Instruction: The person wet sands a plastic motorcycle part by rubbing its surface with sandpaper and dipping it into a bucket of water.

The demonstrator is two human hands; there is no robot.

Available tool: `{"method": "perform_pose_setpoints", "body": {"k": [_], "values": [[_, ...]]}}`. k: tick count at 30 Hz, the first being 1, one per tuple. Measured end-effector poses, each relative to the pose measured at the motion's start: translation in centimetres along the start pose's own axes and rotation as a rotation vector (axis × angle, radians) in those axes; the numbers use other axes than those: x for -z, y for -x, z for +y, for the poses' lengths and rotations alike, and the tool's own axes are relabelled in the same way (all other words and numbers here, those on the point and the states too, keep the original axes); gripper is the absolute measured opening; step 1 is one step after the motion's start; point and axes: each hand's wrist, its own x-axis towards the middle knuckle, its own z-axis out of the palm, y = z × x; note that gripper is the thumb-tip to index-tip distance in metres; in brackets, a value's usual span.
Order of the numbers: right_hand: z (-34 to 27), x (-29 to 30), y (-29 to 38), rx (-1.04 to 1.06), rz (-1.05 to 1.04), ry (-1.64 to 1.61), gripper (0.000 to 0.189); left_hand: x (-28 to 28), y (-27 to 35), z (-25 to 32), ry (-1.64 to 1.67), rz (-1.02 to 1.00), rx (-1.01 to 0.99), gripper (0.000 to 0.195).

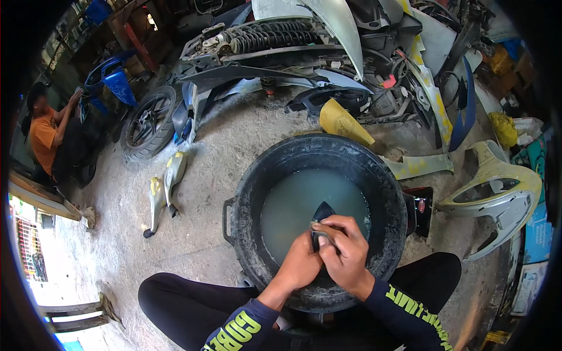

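Observation:
My left hand point(303, 259) grips a small dark pointed part point(324, 211) over a round black tub point(246, 193). On the part's other side, the fingers of my right hand point(344, 245) are bent and pressed against it. A thin grey edge shows under the right fingertips; what it belongs to is unclear. Most of the part's lower end is hidden by both hands. Cloudy greyish water point(298, 197) fills the bottom of the tub, which stands on the concrete floor between my knees.
A curved yellow sandpaper sheet point(342, 123) leans by the tub's far rim. Two small fairing pieces point(164, 188) lie left, near a motorcycle wheel point(149, 120). A grey-yellow fairing point(496, 193) lies right. Motorcycle parts point(272, 39) pile up ahead. A person in orange point(46, 136) sits far left.

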Motion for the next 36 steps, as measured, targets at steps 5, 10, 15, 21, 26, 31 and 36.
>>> {"method": "perform_pose_setpoints", "body": {"k": [5,10,15,21,26,31,36], "values": [[-0.4,0.1,0.2,0.034,-0.08,0.089,0.034,0.2,0.0,-0.9,0.048,0.027,-0.031,0.032],[-0.2,-0.1,0.1,0.013,-0.092,0.071,0.032,-0.2,-0.2,-1.0,0.007,0.042,-0.075,0.032],[0.7,-0.4,1.2,-0.016,-0.081,-0.028,0.029,0.6,-0.2,-0.4,0.004,0.002,-0.03,0.035],[0.8,-0.3,0.8,0.055,-0.096,-0.006,0.027,0.7,-0.1,-0.3,-0.01,-0.016,-0.027,0.039],[0.9,-0.5,-0.4,0.093,-0.044,-0.016,0.03,0.3,0.3,-0.4,0.026,-0.05,0.018,0.044],[0.8,-0.3,1.0,0.043,-0.059,-0.08,0.03,0.1,0.2,-0.4,0.016,-0.003,0.003,0.048],[0.6,-0.6,0.8,0.034,-0.057,-0.035,0.025,0.2,0.0,-0.9,0.175,-0.022,0.002,0.039]]}}
